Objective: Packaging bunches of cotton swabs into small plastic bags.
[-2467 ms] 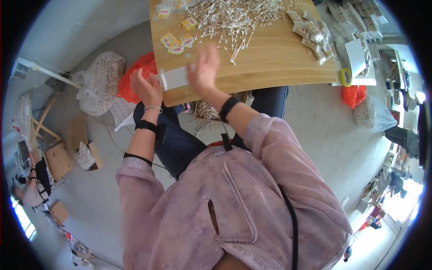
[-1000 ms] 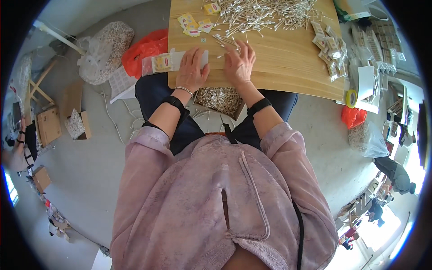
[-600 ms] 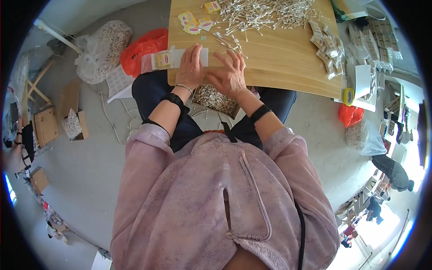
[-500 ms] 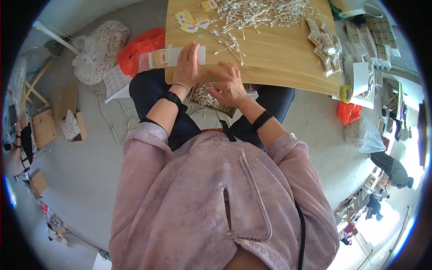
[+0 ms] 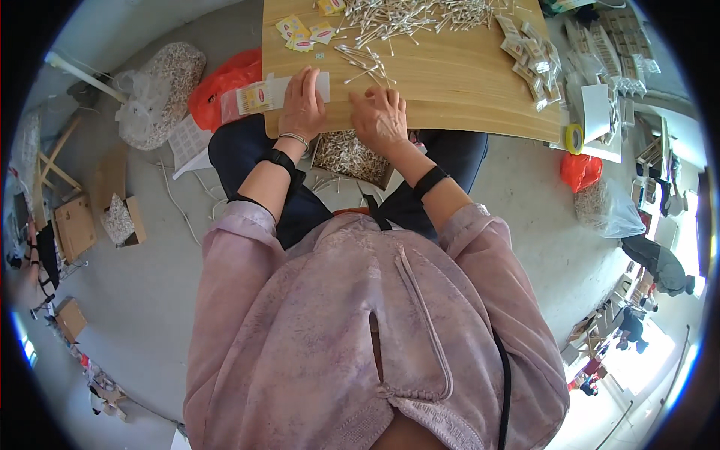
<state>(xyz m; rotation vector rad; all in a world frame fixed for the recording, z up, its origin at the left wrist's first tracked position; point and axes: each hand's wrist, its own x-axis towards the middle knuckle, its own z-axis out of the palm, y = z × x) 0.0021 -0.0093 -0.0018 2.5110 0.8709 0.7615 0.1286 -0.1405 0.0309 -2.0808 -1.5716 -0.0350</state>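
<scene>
My left hand [image 5: 303,105] lies with its fingers stretched out over a clear plastic pouch with a white strip [image 5: 323,87], at the table's near left edge. In the pouch's left end is a row of cotton swabs [image 5: 244,100] with a yellow and white card [image 5: 259,95]. My right hand [image 5: 381,120] rests at the near edge of the table, fingers bent down onto the wood and slightly apart. Nothing shows in it, though its palm is hidden. A few loose cotton swabs [image 5: 365,64] lie just beyond both hands.
A heap of cotton swabs [image 5: 412,19] covers the far side of the wooden table [image 5: 450,82]. Small cards [image 5: 300,36] lie at left, filled packs [image 5: 534,64] at right. Below the edge sits a box of swabs [image 5: 351,156]. Bulging bags [image 5: 176,94] stand on the floor.
My right hand has come down onto the table edge from a raised, spread pose. My left hand has settled flatter on the pouch. The whole view has shifted slightly.
</scene>
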